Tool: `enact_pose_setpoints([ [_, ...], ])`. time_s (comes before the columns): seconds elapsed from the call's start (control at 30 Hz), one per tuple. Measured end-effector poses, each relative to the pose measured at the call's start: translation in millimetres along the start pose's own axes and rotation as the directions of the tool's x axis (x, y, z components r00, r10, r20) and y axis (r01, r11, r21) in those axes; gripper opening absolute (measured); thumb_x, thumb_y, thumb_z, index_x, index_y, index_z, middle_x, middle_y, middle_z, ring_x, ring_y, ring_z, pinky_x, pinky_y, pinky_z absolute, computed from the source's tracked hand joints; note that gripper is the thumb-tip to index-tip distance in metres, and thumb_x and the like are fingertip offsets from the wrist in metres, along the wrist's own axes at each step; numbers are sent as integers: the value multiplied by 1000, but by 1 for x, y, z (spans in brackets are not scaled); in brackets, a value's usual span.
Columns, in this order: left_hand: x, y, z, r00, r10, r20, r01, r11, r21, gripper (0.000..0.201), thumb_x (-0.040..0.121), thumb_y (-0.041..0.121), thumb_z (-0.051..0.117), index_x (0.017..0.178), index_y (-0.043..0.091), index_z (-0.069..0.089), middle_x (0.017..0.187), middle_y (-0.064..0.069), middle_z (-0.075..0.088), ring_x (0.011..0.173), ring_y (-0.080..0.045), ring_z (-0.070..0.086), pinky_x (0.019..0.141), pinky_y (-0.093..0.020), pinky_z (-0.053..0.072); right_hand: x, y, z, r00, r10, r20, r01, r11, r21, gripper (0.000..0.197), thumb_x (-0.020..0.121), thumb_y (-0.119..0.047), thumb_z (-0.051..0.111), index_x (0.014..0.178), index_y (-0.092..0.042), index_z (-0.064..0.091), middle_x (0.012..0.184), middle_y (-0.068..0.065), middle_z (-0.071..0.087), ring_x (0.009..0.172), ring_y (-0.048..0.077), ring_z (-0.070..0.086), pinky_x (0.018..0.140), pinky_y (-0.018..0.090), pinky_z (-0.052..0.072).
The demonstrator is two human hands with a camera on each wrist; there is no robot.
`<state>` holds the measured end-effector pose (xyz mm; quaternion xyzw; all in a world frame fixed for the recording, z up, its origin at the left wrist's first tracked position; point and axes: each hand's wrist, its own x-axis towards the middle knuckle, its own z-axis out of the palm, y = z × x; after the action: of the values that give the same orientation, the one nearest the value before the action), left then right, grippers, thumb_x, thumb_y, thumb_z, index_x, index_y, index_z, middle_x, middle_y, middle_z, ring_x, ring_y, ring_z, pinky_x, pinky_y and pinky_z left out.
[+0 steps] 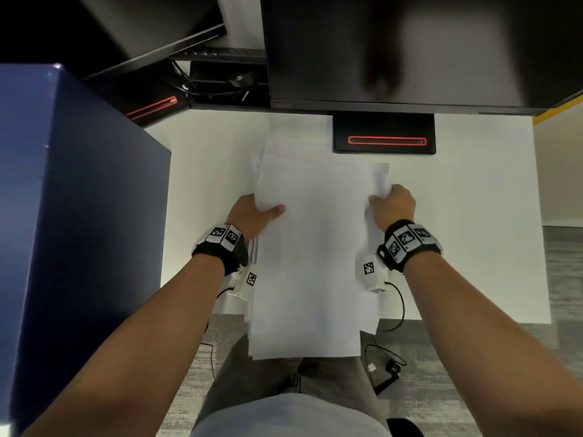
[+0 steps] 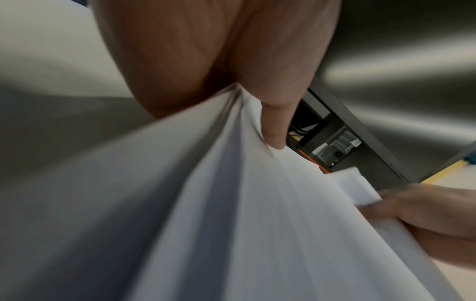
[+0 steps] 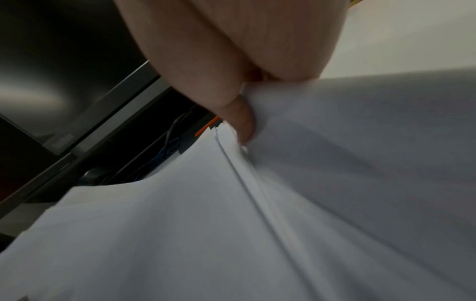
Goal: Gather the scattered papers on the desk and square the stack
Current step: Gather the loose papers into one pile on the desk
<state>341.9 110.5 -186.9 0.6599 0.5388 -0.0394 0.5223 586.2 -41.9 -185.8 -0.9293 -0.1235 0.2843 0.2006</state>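
A loose stack of white papers [image 1: 312,247] is held above the white desk [image 1: 473,216], its near end hanging past the desk's front edge over my lap. The sheets are uneven, with edges sticking out at the far left and far right. My left hand [image 1: 255,212] grips the left edge, thumb on top, fingers under. In the left wrist view the thumb lies on the papers [image 2: 257,203]. My right hand [image 1: 392,205] pinches the right edge; the papers [image 3: 231,224] fan out below its thumb in the right wrist view.
A black monitor [image 1: 410,48] stands at the back of the desk on a base with a red outline [image 1: 386,141]. A second monitor [image 1: 151,29] is at the back left. A blue partition [image 1: 72,200] bounds the left side. Cables [image 1: 394,357] lie on the carpet below.
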Motion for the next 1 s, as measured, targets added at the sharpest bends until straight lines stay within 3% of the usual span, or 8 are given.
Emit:
enact_pose_setpoints([
  [0.1, -4, -1, 6, 999, 21, -49, -23, 998, -58, 46, 85, 40, 75, 118, 8, 68, 106, -5, 70, 95, -21, 65, 82, -28, 50, 3, -6, 2, 994, -92, 52, 89, 994, 60, 21, 90, -17, 62, 104, -1, 62, 94, 10, 63, 90, 31, 62, 72, 31, 43],
  [0.2, -3, -7, -4, 987, -18, -158, -5, 990, -141, 40, 89, 42, 69, 114, 11, 67, 102, 0, 70, 89, -15, 66, 72, -18, 49, 7, 8, -10, 999, -35, 30, 29, 986, 167, 43, 84, -31, 73, 117, -7, 60, 102, 1, 60, 93, 22, 58, 80, 31, 48],
  [0.33, 7, -3, -14, 985, -4, -172, -12, 996, -88, 25, 94, 43, 63, 84, 19, 61, 75, 10, 61, 65, -8, 57, 52, -12, 38, 20, 46, -21, 995, 97, 17, -99, 976, 196, 25, 72, -38, 79, 73, -21, 61, 82, 1, 65, 77, 23, 63, 81, 35, 58],
  [0.4, 18, 2, -11, 990, 32, -141, -40, 998, -55, 26, 93, 42, 63, 92, 16, 66, 85, 6, 65, 70, -10, 60, 59, -15, 43, 23, 51, -20, 994, 107, -2, -106, 981, 161, 23, 76, -34, 79, 68, -21, 62, 78, 2, 68, 75, 23, 63, 83, 33, 58],
  [0.53, 31, 15, -3, 992, 45, -114, -50, 998, -36, 43, 90, 46, 64, 117, 12, 65, 107, 0, 67, 95, -20, 63, 82, -28, 48, 26, 26, -13, 998, 44, -49, -35, 985, 170, 18, 82, -27, 78, 91, -13, 73, 94, 1, 67, 88, 18, 60, 93, 27, 51],
  [0.77, 16, 21, 4, 993, 35, -113, -55, 982, -181, 55, 85, 50, 69, 123, 12, 60, 118, 1, 68, 105, -21, 66, 87, -32, 52, 8, 1, -14, 999, -35, 28, 29, 979, 203, 12, 84, -26, 72, 87, -14, 72, 86, 2, 74, 85, 23, 70, 82, 30, 56],
  [0.9, -7, -10, -11, 997, -70, 28, 67, 993, 98, 60, 94, 55, 52, 126, 4, 59, 121, -12, 67, 109, -33, 65, 95, -38, 50, -26, 41, -31, 988, -7, 151, -6, 997, 81, 30, 85, -30, 73, 68, -5, 71, 65, 7, 74, 68, 27, 75, 79, 41, 62],
  [1.0, -31, -25, -4, 977, -144, 156, 95, 953, 287, 52, 103, 48, 35, 109, 3, 60, 104, -18, 68, 104, -38, 66, 90, -35, 48, -57, 56, -22, 961, 47, 273, -44, 999, -17, 25, 90, -21, 67, 75, -2, 71, 69, 13, 75, 69, 31, 75, 74, 43, 63],
])
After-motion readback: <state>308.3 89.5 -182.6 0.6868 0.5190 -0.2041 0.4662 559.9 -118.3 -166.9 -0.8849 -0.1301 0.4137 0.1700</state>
